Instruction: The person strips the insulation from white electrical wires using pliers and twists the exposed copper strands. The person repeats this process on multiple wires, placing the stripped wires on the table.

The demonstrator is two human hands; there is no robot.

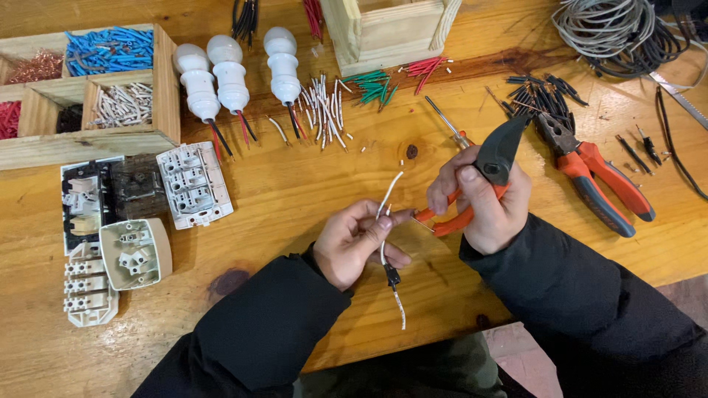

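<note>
- Head view: left hand point(359, 243) pinches a thin white wire point(389, 214) above the tabletop point(295, 191); it looks light and floppy, best gripped near its middle.
- Right hand point(483, 203) clenches orange-handled cutters point(487, 173) beside the wire.

- No packages, labels, signs or screens were found in the head view.
</note>
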